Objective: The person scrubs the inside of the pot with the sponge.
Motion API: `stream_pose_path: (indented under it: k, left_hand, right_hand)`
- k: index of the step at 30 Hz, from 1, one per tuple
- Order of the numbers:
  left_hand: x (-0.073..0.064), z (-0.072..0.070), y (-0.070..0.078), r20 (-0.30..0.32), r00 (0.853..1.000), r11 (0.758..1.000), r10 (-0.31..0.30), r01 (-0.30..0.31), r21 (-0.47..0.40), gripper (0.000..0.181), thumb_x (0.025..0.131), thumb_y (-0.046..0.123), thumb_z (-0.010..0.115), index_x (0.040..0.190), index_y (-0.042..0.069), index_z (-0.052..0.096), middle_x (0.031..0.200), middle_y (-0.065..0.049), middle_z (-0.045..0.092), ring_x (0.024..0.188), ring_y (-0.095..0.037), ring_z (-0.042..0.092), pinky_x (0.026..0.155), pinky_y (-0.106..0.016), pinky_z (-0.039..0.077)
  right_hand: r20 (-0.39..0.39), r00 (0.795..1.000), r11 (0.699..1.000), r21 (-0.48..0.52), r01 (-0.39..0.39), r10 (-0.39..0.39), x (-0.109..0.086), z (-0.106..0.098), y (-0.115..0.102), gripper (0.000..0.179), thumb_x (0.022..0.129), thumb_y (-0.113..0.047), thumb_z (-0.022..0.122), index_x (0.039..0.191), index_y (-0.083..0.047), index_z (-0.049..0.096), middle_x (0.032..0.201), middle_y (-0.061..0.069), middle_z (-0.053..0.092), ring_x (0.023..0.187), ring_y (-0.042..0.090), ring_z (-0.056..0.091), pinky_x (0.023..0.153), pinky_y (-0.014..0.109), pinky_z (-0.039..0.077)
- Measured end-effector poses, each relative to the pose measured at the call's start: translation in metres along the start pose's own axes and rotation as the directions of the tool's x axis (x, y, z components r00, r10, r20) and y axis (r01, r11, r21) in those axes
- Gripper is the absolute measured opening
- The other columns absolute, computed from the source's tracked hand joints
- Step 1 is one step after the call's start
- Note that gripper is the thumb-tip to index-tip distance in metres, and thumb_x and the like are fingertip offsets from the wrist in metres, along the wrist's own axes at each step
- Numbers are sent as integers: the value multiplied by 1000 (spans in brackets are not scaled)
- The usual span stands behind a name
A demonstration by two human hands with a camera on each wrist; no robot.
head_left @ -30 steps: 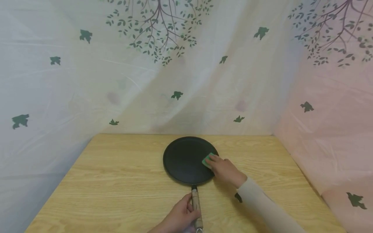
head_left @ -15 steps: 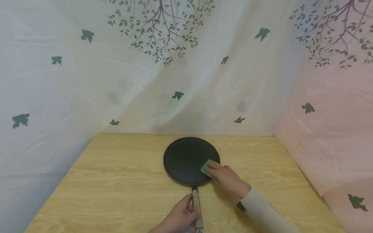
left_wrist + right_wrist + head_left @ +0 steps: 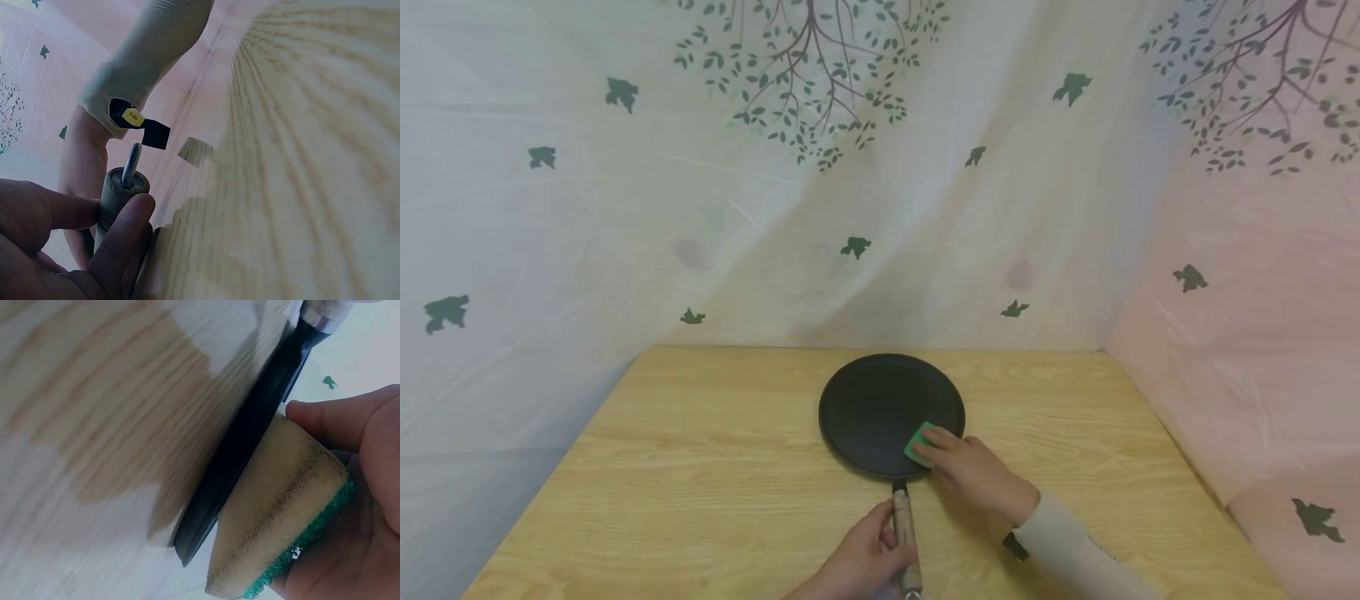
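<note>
A flat black frying pan [image 3: 880, 408] lies on the wooden table, its wooden handle [image 3: 905, 533] pointing toward me. My left hand [image 3: 868, 554] grips that handle, thumb on one side and fingers on the other; the left wrist view shows the handle's end with a metal ring [image 3: 132, 164]. In my right hand [image 3: 981, 475] is a sponge [image 3: 281, 506], yellow with a green scouring side. The right wrist view has its yellow face against the pan's rim [image 3: 231, 462], the green side toward my palm. From above, the sponge sits over the pan's near right part.
The wood-grain table [image 3: 700, 467] runs back to a pale curtain [image 3: 760, 250] printed with leaves and birds. A pinkish curtain [image 3: 1247, 375] borders the right side. A dark strap piece [image 3: 1015, 546] shows at my right sleeve.
My right hand has moved the sponge toward me and a little left along the pan's right side. The left hand keeps its hold on the handle, and the pan has stayed in place.
</note>
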State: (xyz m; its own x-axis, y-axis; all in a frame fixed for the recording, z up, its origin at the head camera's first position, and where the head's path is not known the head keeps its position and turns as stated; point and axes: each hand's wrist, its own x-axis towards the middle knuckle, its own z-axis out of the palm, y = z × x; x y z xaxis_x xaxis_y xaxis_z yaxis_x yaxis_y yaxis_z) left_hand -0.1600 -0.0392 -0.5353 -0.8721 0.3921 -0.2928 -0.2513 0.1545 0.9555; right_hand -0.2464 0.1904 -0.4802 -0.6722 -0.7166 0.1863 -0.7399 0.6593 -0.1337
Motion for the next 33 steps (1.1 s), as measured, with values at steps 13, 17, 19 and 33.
stream_pose_path:
  k: [13,17,19,33]
  left_hand:
    - [-16,7,22,6,998,998,59,-59,22,72,99,4,66,158,-12,29,92,-10,62,69,-17,66,56,-27,64]
    - [-17,9,22,-8,998,998,55,-55,-2,71,99,3,66,159,-11,28,94,-12,62,71,-19,67,59,-31,67]
    - [-17,9,22,-5,999,999,52,-52,-14,72,100,3,66,159,-11,27,95,-13,62,73,-20,68,61,-33,68]
    - [-11,6,16,17,999,999,45,-45,-23,75,98,6,68,158,-13,26,97,-15,62,78,-23,68,65,-36,69]
  right_hand:
    - [68,993,986,142,85,-95,9,-4,-16,43,103,-4,62,147,-2,60,153,26,52,139,45,53,105,69,54]
    - [95,991,985,154,75,-91,13,-2,-21,43,105,-6,61,148,-3,59,156,25,49,141,45,51,105,71,53]
    - [103,990,983,165,76,-94,14,-2,-22,44,105,-6,62,148,-3,58,156,25,49,142,45,50,105,73,52]
    - [107,980,960,242,140,-170,39,7,-29,44,105,-4,61,149,-4,58,157,21,50,146,40,46,117,62,47]
